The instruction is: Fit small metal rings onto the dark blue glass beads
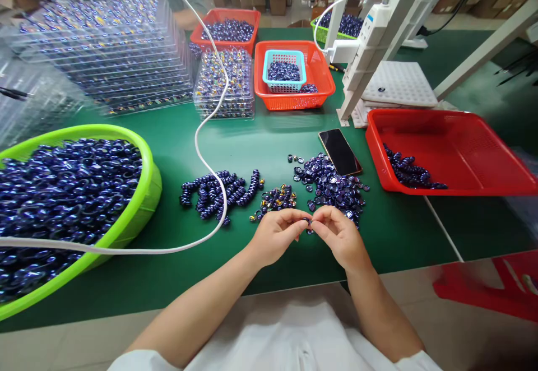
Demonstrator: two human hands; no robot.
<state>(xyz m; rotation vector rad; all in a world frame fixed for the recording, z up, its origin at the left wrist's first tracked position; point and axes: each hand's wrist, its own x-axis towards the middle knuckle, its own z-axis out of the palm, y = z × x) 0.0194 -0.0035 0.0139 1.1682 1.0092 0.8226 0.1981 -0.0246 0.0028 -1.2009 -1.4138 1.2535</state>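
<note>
My left hand [276,232] and my right hand [338,234] meet fingertip to fingertip over the green table [260,141], both pinched on a small dark blue piece [309,222]. Just beyond them lies a loose heap of blue pieces [334,186]. A small cluster with gold-coloured bits [275,198] sits left of it. Further left lie stacked rows of blue pieces [218,191].
A green basin [145,191] full of blue pieces stands at left, with a white cable [210,158] across it. A red tray [458,152] with some pieces is at right, a phone [339,151] beside it. Orange baskets [302,99], clear stacked trays [126,63] and a white frame [370,40] stand behind.
</note>
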